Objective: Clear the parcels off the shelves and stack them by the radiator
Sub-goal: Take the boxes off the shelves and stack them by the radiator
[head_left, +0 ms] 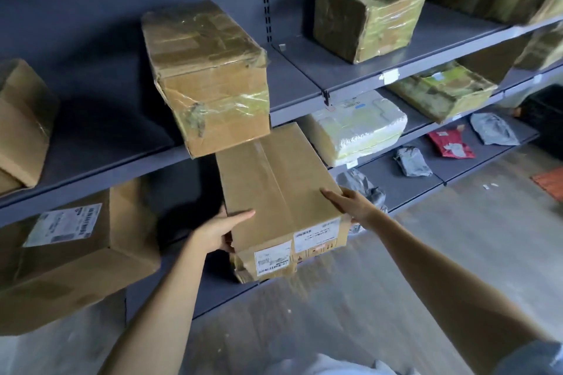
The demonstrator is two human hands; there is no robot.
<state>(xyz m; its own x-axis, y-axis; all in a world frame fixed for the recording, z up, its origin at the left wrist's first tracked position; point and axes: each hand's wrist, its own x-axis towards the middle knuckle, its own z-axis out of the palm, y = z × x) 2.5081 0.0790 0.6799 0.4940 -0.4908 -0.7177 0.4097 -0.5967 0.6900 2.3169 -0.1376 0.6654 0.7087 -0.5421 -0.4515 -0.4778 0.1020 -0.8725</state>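
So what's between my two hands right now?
The head view shows the labelled cardboard box, with the left hand and right hand pressing on its opposite sides.

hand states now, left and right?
Left hand: gripping the cardboard box at its left edge.
Right hand: flat on the box's right side, fingers straight.
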